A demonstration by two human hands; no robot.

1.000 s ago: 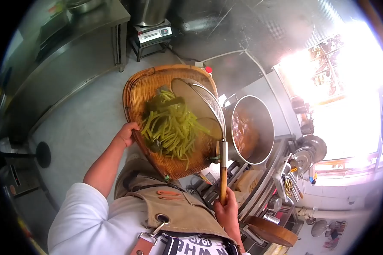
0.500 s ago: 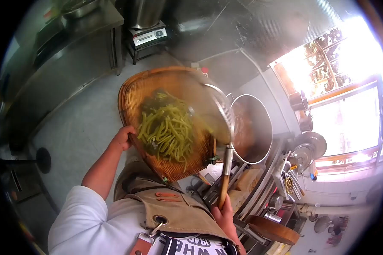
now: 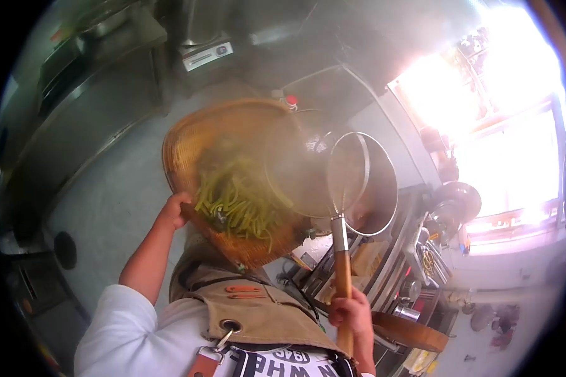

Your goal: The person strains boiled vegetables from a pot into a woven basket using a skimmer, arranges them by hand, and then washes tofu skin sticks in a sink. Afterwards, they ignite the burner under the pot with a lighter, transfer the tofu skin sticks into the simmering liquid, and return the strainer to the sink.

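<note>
Presently, the apron (image 3: 258, 314) lies nearest, below the basket (image 3: 185, 135), which serves as reference. The right hand (image 3: 353, 311), below and right of the basket, has shifted outward within the last half-second; its fingers are clamped on the handle (image 3: 342, 270). The left hand (image 3: 174, 210), at the basket's lower left edge, remains with its fingers clamped on that rim. The greens (image 3: 236, 195) lie heaped in the basket. Main finding: the strainer (image 3: 302, 173) has swung away from the basket towards the pot (image 3: 387, 182) on its right. In view, its rim now overlaps the pot's mouth while its mesh covers the basket's right side; contact with the pot cannot be determined. Judgement: the strainer is coming clear of the greens, which stay behind. Steam (image 3: 283, 135) has thickened over the basket, blurring its contents. Beyond the basket, a scale (image 3: 207, 55) appears hazy.
</note>
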